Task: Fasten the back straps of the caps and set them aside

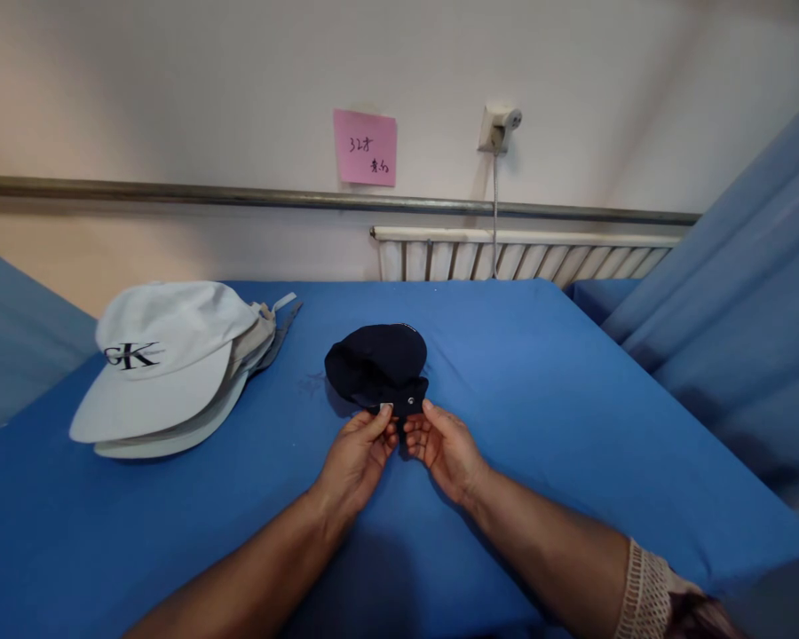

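A dark navy cap [379,355] is in front of me over the blue table surface, its back opening and strap turned toward me. My left hand [366,439] pinches the edge of the cap near a small pale label. On the other side, my right hand [443,444] grips the strap end beside a round metal snap. Both thumbs press from above, with the fingers curled below. Over to the left lies a stack of caps, the top one a white cap [173,355] with dark letters on its front.
The blue-covered table [539,399] reaches back to the wall. A white radiator [526,253], a metal rail [253,193], a pink note [366,149] and a plugged-in socket [496,129] are behind it. Blue curtains [746,302] hang at the right, with another at the left.
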`<act>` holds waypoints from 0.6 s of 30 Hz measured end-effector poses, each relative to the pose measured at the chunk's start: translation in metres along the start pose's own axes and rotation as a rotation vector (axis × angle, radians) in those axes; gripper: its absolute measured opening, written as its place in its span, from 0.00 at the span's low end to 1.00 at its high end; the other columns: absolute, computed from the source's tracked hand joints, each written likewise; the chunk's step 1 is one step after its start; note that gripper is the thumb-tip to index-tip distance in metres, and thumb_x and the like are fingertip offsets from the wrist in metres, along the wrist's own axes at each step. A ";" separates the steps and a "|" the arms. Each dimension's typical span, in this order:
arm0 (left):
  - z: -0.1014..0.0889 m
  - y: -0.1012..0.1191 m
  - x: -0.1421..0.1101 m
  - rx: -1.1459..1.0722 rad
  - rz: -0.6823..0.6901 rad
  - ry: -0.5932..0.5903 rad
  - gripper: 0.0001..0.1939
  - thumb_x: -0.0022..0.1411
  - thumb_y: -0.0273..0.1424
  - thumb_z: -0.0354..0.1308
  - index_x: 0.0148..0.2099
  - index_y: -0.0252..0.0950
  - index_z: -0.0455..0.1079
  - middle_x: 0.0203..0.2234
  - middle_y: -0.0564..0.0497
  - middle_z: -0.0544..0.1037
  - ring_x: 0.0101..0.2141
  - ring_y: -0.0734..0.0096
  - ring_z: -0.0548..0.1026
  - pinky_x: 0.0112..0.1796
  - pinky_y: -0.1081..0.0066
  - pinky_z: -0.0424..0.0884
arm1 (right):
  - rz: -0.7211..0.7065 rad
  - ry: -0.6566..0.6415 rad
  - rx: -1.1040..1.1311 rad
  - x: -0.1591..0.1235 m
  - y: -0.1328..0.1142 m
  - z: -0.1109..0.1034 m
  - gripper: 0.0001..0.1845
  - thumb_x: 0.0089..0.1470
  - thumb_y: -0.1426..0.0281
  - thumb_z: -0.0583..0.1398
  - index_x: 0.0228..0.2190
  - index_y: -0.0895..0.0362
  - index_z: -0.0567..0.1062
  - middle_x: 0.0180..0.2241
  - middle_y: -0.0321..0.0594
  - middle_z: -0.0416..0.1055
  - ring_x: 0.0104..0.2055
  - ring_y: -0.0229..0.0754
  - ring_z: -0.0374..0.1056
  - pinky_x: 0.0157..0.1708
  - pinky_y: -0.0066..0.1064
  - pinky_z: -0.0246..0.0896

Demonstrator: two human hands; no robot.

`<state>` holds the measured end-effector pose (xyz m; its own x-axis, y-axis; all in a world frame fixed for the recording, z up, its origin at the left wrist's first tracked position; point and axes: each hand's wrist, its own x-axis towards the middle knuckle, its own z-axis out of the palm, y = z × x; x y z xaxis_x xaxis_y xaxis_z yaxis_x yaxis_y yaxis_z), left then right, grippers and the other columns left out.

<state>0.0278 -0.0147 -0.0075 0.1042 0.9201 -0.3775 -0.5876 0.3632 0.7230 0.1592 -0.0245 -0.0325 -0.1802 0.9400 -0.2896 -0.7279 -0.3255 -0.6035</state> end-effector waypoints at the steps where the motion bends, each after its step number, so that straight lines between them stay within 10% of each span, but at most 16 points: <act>1: 0.000 0.001 0.000 -0.010 -0.001 0.010 0.10 0.48 0.27 0.71 0.29 0.30 0.73 0.23 0.53 0.75 0.24 0.79 0.71 0.28 0.77 0.70 | 0.000 0.008 0.007 0.001 0.000 0.000 0.18 0.49 0.56 0.67 0.28 0.61 0.76 0.25 0.40 0.75 0.24 0.35 0.67 0.26 0.27 0.61; 18: 0.002 0.002 0.002 -0.016 -0.021 0.091 0.09 0.50 0.26 0.70 0.30 0.33 0.71 0.24 0.53 0.77 0.25 0.77 0.74 0.26 0.78 0.70 | -0.181 0.114 -0.158 0.002 -0.002 0.001 0.16 0.45 0.59 0.69 0.25 0.57 0.72 0.24 0.33 0.71 0.22 0.32 0.63 0.24 0.26 0.57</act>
<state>0.0286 -0.0119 -0.0060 0.0433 0.8949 -0.4442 -0.5988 0.3791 0.7055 0.1595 -0.0220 -0.0307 0.0261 0.9698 -0.2425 -0.6277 -0.1729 -0.7590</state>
